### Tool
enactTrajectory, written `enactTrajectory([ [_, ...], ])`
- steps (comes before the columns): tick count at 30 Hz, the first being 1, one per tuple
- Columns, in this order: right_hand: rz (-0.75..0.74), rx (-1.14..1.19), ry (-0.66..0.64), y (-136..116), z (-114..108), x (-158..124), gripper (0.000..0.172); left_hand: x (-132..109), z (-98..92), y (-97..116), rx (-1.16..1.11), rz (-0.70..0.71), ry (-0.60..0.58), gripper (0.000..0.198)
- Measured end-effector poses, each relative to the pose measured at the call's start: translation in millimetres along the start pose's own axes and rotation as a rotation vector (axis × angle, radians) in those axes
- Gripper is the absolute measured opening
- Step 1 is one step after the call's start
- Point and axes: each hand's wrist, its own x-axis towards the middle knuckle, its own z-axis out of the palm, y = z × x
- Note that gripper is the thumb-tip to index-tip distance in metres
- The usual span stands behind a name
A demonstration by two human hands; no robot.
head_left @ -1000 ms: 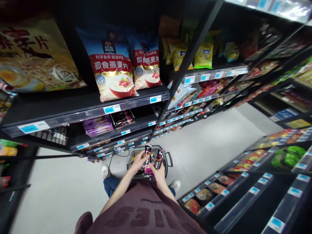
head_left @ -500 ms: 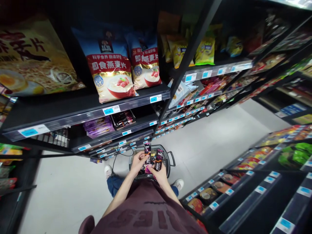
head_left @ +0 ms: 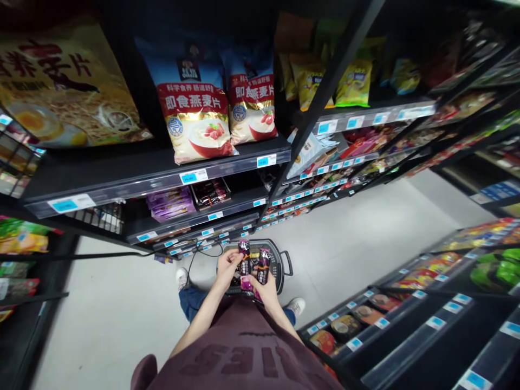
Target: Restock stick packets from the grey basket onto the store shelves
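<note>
My left hand is closed on a narrow snack packet, dark with a pink end, held lengthwise away from me. In my right hand is a similar dark packet with pink and orange marks, pinched near its lower part. The two packets are side by side, slightly apart. Both hands are over a dark shopping basket, whose contents are mostly hidden by the hands and packets.
Shelves ahead carry oatmeal bags, purple packets and an open box of dark packets. A thin black cable hangs beside the basket. Another shelf unit with price tags runs along the right. Pale floor lies between.
The view has shifted slightly, so the shelves sit a little further right and higher. Both hands keep hold of their packets over the basket, almost unmoved.
</note>
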Motion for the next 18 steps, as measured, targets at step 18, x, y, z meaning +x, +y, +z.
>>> enactTrajectory([
  [18, 0.083, 0.075, 0.035, -1.6, 2.2, 12.4, 0.053, 12.2, 9.5, 0.2, 0.026, -0.015, -0.001, 0.034],
])
